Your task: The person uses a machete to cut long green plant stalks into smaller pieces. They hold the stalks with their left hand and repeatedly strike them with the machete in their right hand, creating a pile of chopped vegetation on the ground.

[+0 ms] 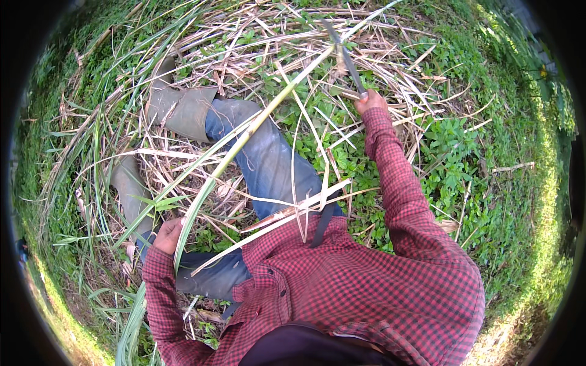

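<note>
Blade point(352, 68): metal, dark grey, mostly matt. Stalk point(290, 89): fresh plant stem, smooth, with a faint sheen. Strips point(287, 213): dried leaf, papery, matt, fibrous-looking. Litter point(232, 52): dry stems and leaf, straw-like, rough. Weeds point(455, 146): living leaf, lightly glossy where lit. Boots point(183, 113): rubber-like, olive, smooth, dulled by dirt. Jeans point(271, 161): blue denim-like cloth, matt, smudged. Shirt point(384, 287): checked woven cloth, matt, creased. Button point(283, 293): dark, plastic-looking. Strap point(322, 226): dark, matt, cloth-like.
</note>
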{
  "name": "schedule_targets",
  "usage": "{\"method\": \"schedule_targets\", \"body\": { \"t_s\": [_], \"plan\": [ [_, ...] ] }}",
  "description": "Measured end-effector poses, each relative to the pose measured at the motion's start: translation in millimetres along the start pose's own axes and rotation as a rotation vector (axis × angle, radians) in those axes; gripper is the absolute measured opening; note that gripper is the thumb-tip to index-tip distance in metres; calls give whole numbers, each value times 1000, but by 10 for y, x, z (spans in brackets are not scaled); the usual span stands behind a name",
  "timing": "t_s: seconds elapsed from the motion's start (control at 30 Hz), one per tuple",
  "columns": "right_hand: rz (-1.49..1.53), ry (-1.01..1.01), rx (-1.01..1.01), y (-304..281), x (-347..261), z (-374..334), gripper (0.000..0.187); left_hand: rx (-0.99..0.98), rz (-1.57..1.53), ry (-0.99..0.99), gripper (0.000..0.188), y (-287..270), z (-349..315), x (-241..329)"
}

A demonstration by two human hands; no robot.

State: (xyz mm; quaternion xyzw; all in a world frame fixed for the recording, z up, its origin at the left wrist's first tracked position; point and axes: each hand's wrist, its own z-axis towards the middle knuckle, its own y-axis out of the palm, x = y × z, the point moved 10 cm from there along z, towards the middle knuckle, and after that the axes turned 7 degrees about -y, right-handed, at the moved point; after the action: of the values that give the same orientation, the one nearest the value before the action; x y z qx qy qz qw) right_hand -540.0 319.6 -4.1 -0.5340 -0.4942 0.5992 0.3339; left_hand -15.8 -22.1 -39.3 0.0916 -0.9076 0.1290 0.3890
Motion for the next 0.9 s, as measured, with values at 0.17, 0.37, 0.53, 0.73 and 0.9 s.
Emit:
{"method": "schedule_targets", "body": {
  "t_s": [0.17,0.37,0.53,0.73,0.9],
  "plan": [
    [-154,-161,-143,-232,-139,-7,43,-23,-38,-61,36,-44,-41,-206],
    [-204,-444,-156,104,-765,-485,26,-312,-234,-272,43,61,-251,-382],
    [-71,30,4,-116,-169,420,35,-418,-236,-489,58,4,-449,-676],
    [-177,-399,-185,224,-914,-444,34,68,-85,157,39,-144,-274,-384],
    [-73,-358,-170,346,-1070,-559,32,730,999,329,20,-134,-719,328]
  ]
}}
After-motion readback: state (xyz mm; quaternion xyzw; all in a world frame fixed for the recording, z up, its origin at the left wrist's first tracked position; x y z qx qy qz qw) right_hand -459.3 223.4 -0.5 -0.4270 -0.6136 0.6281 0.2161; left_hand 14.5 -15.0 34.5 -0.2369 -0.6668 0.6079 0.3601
